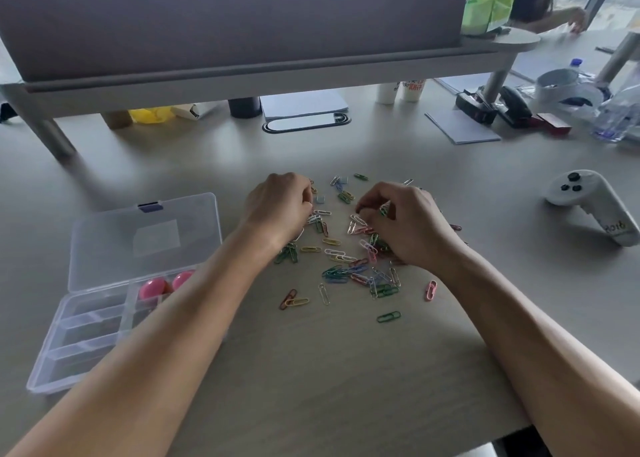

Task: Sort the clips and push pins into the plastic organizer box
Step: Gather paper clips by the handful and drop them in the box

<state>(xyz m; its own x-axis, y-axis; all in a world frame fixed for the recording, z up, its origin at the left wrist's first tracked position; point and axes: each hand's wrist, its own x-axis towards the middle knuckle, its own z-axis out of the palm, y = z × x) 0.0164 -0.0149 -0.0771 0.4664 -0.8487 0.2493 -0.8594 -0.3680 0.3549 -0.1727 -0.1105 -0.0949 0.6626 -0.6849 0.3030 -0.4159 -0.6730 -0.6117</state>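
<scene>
At frame centre I see my left hand [277,210] and right hand [401,224], both with fingers curled down over a scatter of coloured paper clips [349,259] on the beige desk [329,370]; the fingertips appear to pinch clips, though I cannot tell exactly what each holds. At lower left the clear plastic organizer box [90,335] lies open, lid [145,238] folded back, with two pink round push pins [162,285] in an upper compartment beside my left forearm. At right, well apart, rests a white handheld controller [588,200].
</scene>
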